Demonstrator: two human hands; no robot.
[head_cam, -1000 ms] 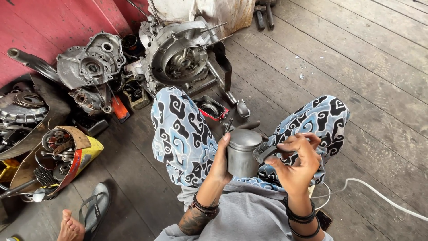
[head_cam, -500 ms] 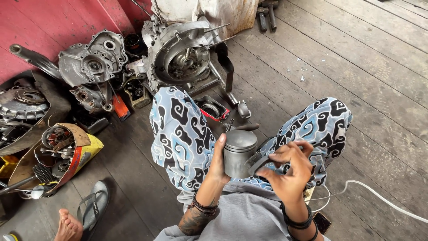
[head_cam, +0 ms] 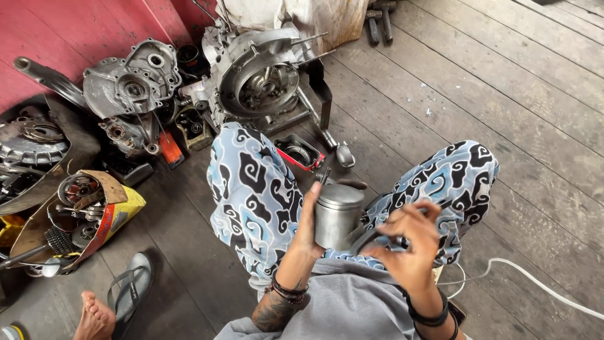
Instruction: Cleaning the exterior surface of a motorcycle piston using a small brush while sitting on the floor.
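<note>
Plank floor, engine parts scattered, a piston (head_cam: 337,215) held above the lap.
It is clasped by the left hand (head_cam: 309,228); the right hand (head_cam: 406,242), just beside, is pinched on a small dark part (head_cam: 400,240).

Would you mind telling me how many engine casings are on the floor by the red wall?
2: a large engine casing ahead of the knees, and a smaller engine casing left of it. More may hide among the parts heaped at far left.

Piston (head_cam: 337,215): dull grey metal, smooth satin sides. Engine casing (head_cam: 258,79), at 12 o'clock from it: cast metal, matt, grimy. Floor (head_cam: 503,107): bare weathered wood planks, rough. Trousers (head_cam: 251,189): soft printed cloth. Cable (head_cam: 535,280), at 4 o'clock: smooth white plastic.
</note>
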